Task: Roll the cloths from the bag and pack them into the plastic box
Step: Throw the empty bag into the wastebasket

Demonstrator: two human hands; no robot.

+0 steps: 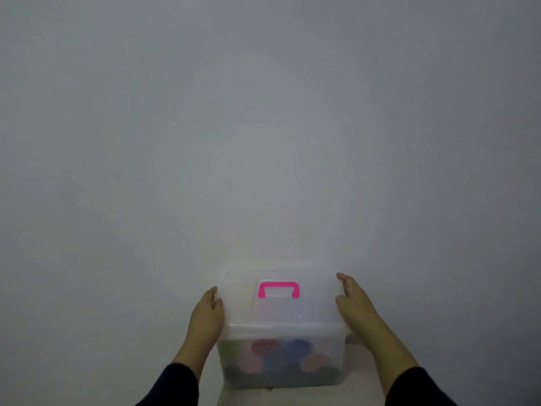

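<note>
At the bottom centre of the view, a clear plastic box (281, 347) is seen resting on a pale surface (248, 397), w/ a plain grey-white wall (263, 127) filling nearly everything above and behind it. The box is closed by a see-through lid (278, 312), and a bright pink handle (279, 289) is laid flat on the lid's top, approx. in the middle. Through the cloudy front wall, rolled cloths (278, 358) are made out as round ends stacked together inside: reddish-pink and blue ones near the top, a greenish patch at the left, darker ones along the bottom; the exact count can't be told thru the haze. The box is flanked by both hands at lid level. The left hand (206, 315) is pressed flat against the left side, fingers kept straight and pointing away from the camera, tips reaching the lid's far left corner, thumb laid over the lid edge; nothing is curled round. The right hand (355, 300) is laid against the right side, its fingers extended along the lid's far right corner and its thumb set on the lid edge; it is likewise held open, touching rather than clutching. Dark sleeves (172, 388) are seen covering both forearms at the bottom edge of the view. No bag is seen.
</note>
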